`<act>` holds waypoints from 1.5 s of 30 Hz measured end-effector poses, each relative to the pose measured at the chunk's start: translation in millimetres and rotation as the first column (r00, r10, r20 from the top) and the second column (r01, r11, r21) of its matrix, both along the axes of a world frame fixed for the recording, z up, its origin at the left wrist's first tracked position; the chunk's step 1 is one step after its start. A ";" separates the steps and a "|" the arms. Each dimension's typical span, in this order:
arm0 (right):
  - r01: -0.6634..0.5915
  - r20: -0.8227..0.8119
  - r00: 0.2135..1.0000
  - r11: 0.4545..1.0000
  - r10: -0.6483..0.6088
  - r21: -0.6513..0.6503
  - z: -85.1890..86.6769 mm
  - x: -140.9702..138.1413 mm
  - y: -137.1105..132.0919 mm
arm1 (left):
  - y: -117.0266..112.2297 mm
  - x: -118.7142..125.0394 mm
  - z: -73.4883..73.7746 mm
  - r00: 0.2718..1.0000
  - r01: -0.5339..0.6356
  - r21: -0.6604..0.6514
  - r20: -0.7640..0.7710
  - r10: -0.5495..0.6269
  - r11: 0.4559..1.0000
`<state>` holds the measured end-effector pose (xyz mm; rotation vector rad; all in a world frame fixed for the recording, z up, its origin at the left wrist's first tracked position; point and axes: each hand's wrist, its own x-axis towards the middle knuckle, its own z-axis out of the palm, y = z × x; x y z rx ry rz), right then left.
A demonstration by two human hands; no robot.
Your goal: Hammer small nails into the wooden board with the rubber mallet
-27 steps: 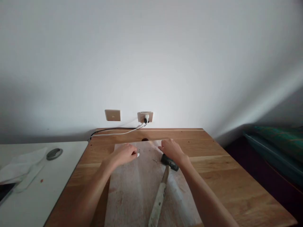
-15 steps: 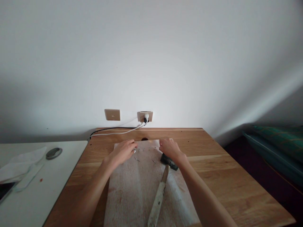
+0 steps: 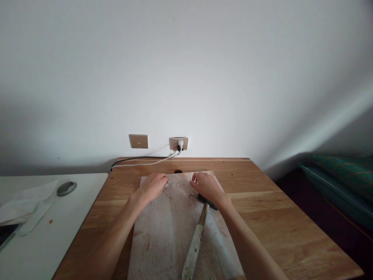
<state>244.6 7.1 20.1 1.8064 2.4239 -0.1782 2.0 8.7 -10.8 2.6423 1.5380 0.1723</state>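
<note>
The left hand (image 3: 154, 184) and right hand (image 3: 207, 185) are bare, and so are the left arm (image 3: 118, 235) and right arm (image 3: 250, 239), which look smooth, thin at the wrists (image 3: 223, 200) and wider further back.

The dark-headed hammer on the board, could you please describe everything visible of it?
The pale-handled hammer lies slanting on the whitish wooden board, its blocky, dark, apparently metal head pointing away. The handle looks wooden, brownish near the head, then whitish with dark spots, reaching the picture's bottom edge. The right grip is nearby, not holding it; whether the wrist touches is unclear.
</note>
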 end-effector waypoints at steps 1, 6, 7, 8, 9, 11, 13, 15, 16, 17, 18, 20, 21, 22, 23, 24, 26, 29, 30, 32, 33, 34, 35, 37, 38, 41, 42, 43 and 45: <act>0.018 0.012 1.000 1.000 -0.018 0.011 -0.2 -1.1 1.7 | -0.5 1.2 0.6 1.000 -0.014 0.022 0.000 0.014 1.000; 0.072 0.062 0.995 0.997 -0.072 0.012 -5.1 -10.5 8.4 | -5.2 9.0 4.5 0.997 -0.023 0.017 0.075 0.022 1.000; 0.075 0.068 0.995 0.997 -0.075 0.007 -6.4 -12.6 9.2 | -6.6 10.6 5.2 0.996 -0.003 -0.028 0.086 0.005 1.000; 0.076 0.073 0.994 0.997 -0.076 0.001 -7.6 -14.6 9.9 | -8.0 12.1 5.6 0.996 0.020 -0.076 0.094 -0.012 0.997; 0.076 0.076 0.994 0.997 -0.075 -0.005 -8.5 -16.1 10.5 | -9.1 13.3 5.6 0.995 0.036 -0.118 0.097 -0.025 0.992; 0.071 0.078 0.995 0.997 -0.070 -0.016 -8.8 -17.7 11.3 | -10.3 14.9 4.5 0.995 0.040 -0.147 0.092 -0.026 0.988; 0.059 0.071 0.996 0.998 -0.058 -0.022 -6.7 -17.5 10.9 | -9.7 15.0 2.0 0.996 0.015 -0.096 0.091 -0.007 0.995; 0.040 0.055 0.998 0.999 -0.038 -0.026 -2.7 -15.8 8.9 | -7.6 14.0 -1.4 0.995 0.006 -0.031 0.101 -0.003 0.999; 0.024 0.043 0.999 0.999 -0.023 -0.031 -0.5 -14.7 7.4 | -6.3 13.3 -3.3 0.994 0.013 -0.014 0.106 -0.011 1.000; 0.002 0.028 1.000 0.999 -0.001 -0.041 1.6 -13.5 5.6 | -4.9 12.7 -5.4 0.994 0.025 -0.008 0.111 -0.024 1.000; -0.026 0.009 1.000 0.998 0.026 -0.056 3.3 -12.5 3.8 | -3.6 12.2 -7.5 0.993 0.038 -0.009 0.115 -0.037 0.999; -0.091 -0.034 0.996 0.991 0.088 -0.096 4.8 -11.3 0.5 | -1.4 11.7 -11.6 0.991 0.061 -0.011 0.119 -0.059 0.998; -0.118 -0.051 0.992 0.987 0.113 -0.114 4.5 -11.2 -0.7 | -0.6 11.6 -13.5 0.991 0.067 -0.002 0.117 -0.066 0.998; -0.134 -0.063 0.990 0.983 0.127 -0.123 3.7 -11.5 -1.5 | 0.0 11.6 -15.1 0.991 0.069 0.012 0.110 -0.070 0.998; -0.138 -0.067 0.989 0.983 0.130 -0.122 2.5 -12.2 -1.8 | 0.3 11.7 -16.4 0.993 0.070 0.029 0.097 -0.072 0.997; -0.129 -0.064 0.990 0.985 0.122 -0.112 1.0 -13.3 -1.7 | 0.3 11.9 -17.4 0.994 0.069 0.045 0.080 -0.072 0.997; -0.090 -0.048 0.995 0.993 0.086 -0.073 -2.2 -16.5 -0.3 | -0.3 12.9 -18.2 0.997 0.055 0.067 0.042 -0.058 0.996; -0.032 -0.026 0.999 0.999 0.032 -0.015 -6.3 -23.1 2.8 | -2.5 16.3 -17.5 1.000 0.012 0.071 0.005 -0.012 0.997; -0.022 -0.021 1.000 1.000 0.022 -0.005 -7.4 -25.5 3.8 | -3.3 17.9 -17.0 1.000 -0.004 0.070 -0.005 0.005 0.998; -0.016 -0.014 1.000 1.000 0.016 0.000 -9.4 -30.2 5.4 | -4.7 21.3 -15.9 0.999 -0.029 0.074 -0.020 0.031 0.997; -0.017 -0.011 1.000 1.000 0.017 -0.001 -10.4 -32.2 6.1 | -5.3 22.8 -15.5 0.999 -0.039 0.077 -0.024 0.041 0.996; -0.018 -0.008 1.000 1.000 0.018 -0.004 -11.4 -34.0 6.8 | -5.6 24.0 -15.0 0.998 -0.049 0.078 -0.022 0.050 0.996; -0.020 -0.005 1.000 1.000 0.020 -0.006 -12.5 -35.4 7.4 | -5.7 24.8 -14.6 0.998 -0.058 0.072 -0.013 0.059 0.996; -0.026 -0.005 1.000 1.000 0.026 -0.009 -14.9 -36.8 8.7 | -5.7 25.0 -13.6 0.998 -0.067 0.044 0.011 0.067 0.997; -0.031 -0.007 0.999 0.999 0.031 -0.009 -16.3 -36.9 9.5 | -5.7 24.5 -13.0 0.998 -0.066 0.024 0.019 0.066 0.998; -0.057 -0.024 0.998 0.998 0.057 -0.006 -21.0 -35.0 11.9 | -6.4 22.1 -10.5 0.999 -0.033 -0.029 0.026 0.034 0.999; -0.068 -0.033 0.997 0.998 0.068 -0.005 -22.6 -34.0 12.7 | -6.9 21.5 -9.5 0.999 -0.012 -0.047 0.031 0.014 0.999; -0.081 -0.043 0.996 0.997 0.081 -0.003 -24.0 -33.1 13.4 | -7.7 21.2 -8.4 0.999 0.012 -0.067 0.038 -0.009 0.998; -0.110 -0.067 0.992 0.994 0.110 0.000 -26.1 -31.4 14.5 | -9.5 21.4 -5.9 0.997 0.053 -0.108 0.053 -0.048 0.993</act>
